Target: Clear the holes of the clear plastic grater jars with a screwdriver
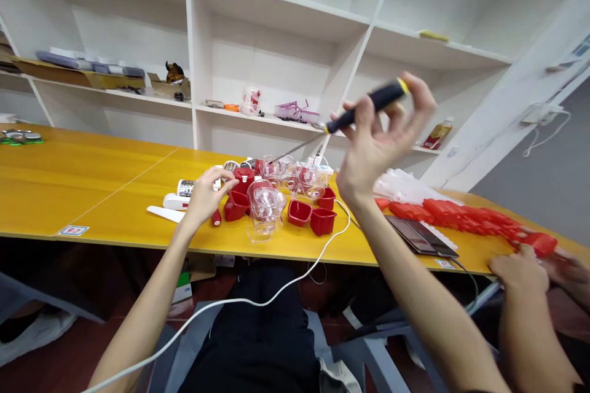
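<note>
My right hand (pixel 378 141) is raised above the yellow table (pixel 92 190) and pinches a screwdriver (pixel 364 107) by its black handle, the thin metal shaft pointing down-left toward the pile of parts. My left hand (pixel 203 196) rests on the table with fingers curled, touching a small red piece (pixel 216 218) beside a white part (pixel 177 201). Red square cups (pixel 322 221) and clear plastic cups (pixel 266 202) lie clustered between my hands.
Another person's hands (pixel 520 270) at the right edge hold a row of red parts (pixel 461 215). A dark phone (pixel 419 234) lies near them. A white cable (pixel 276 288) hangs off the table's front edge. White shelves (pixel 276 116) with oddments stand behind.
</note>
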Available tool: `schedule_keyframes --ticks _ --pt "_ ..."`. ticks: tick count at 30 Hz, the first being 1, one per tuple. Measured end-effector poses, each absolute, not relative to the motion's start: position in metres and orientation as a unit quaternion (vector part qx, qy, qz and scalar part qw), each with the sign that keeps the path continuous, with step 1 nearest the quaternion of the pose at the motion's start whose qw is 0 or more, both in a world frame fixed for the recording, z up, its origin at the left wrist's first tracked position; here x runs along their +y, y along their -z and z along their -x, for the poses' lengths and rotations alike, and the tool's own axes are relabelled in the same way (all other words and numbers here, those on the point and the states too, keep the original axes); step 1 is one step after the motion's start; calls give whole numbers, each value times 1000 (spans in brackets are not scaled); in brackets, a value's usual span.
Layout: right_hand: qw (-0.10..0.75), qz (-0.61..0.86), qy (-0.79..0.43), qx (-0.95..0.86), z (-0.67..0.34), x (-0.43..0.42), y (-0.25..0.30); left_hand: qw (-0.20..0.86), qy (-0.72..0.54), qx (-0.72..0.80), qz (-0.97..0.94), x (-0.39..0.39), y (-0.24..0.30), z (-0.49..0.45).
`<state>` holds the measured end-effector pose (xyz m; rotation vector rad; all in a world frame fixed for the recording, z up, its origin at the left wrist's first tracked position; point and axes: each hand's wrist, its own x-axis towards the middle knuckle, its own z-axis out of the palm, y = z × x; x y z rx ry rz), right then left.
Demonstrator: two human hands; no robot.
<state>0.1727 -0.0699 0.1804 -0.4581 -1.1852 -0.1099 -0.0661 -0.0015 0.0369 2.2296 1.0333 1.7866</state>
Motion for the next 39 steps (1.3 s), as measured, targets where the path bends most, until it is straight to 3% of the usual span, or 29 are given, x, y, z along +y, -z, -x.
schedule_keyframes --ticks 3,9,18,26,31,35,39 --pt "875 173 63 -448 -190 -108 -138 71 -536 382 -749 7 -33 76" --pt "910 206 191 -305 -231 -138 -84 -10 -442 441 -781 13 -21 65" --pt "918 255 92 -290 -236 -149 -87 -55 -410 463 -784 25 -7 59" --pt "918 254 104 -287 -239 -155 -93 85 -524 382 -756 -9 -34 40" --pt "908 276 84 -303 -241 -148 -84 178 -430 325 -823 -26 -42 30" --pt "911 282 60 -294 -245 -143 -76 139 -420 348 -826 -28 -35 21" --pt "919 266 31 -289 -247 -139 -74 33 -444 378 -812 -29 -30 11"
